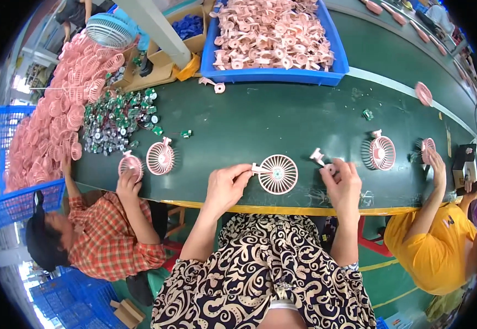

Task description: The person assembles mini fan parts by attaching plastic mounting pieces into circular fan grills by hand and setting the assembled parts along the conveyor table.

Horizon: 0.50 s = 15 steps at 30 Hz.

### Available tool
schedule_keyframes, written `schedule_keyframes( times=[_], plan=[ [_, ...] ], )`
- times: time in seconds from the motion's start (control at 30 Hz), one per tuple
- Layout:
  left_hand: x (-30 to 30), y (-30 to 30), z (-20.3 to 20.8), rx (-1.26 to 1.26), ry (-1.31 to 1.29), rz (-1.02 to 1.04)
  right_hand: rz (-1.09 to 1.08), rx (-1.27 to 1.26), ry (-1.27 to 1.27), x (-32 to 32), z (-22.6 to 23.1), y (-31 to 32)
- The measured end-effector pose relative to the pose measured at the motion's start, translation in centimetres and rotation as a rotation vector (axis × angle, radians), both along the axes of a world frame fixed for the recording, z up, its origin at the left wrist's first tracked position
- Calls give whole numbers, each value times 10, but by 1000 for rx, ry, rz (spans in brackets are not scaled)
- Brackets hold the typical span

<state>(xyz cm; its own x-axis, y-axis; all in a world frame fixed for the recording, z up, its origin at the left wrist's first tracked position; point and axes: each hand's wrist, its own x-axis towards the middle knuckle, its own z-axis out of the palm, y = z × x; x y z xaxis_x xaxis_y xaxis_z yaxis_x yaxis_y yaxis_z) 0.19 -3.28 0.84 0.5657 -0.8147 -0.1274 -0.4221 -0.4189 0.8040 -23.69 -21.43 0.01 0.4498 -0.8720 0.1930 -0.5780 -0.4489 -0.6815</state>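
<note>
In front of me on the green table, my left hand pinches the short stem of a round pink fan guard, whose thin spokes run out from the hub. A little to the right, my right hand has its fingers closed on a small pink plastic part with a round disc at one end; the fingers hide some of it. The two parts are apart. Other pink fan guards stand to the left and right of my hands.
A blue tray heaped with small pink parts stands at the back. Green circuit boards with motors lie left, beside a tall pile of pink guards. Co-workers sit either side, a hand at left and another at right holding guards.
</note>
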Motion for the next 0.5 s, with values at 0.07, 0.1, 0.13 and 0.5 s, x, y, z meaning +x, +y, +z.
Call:
schedule_keyframes(
  times=[0.07,0.1,0.13,0.5],
  plan=[
    [0,2,-7,-45,31,16,94,-17,-60,17,10,13],
    [0,3,-10,-43,35,13,144,-35,-101,26,12,20],
    [0,2,-10,-52,37,13,182,-83,-138,35,9,27],
    [-1,-1,-9,-11,-15,-14,447,-204,-63,70,0,46]
  ],
)
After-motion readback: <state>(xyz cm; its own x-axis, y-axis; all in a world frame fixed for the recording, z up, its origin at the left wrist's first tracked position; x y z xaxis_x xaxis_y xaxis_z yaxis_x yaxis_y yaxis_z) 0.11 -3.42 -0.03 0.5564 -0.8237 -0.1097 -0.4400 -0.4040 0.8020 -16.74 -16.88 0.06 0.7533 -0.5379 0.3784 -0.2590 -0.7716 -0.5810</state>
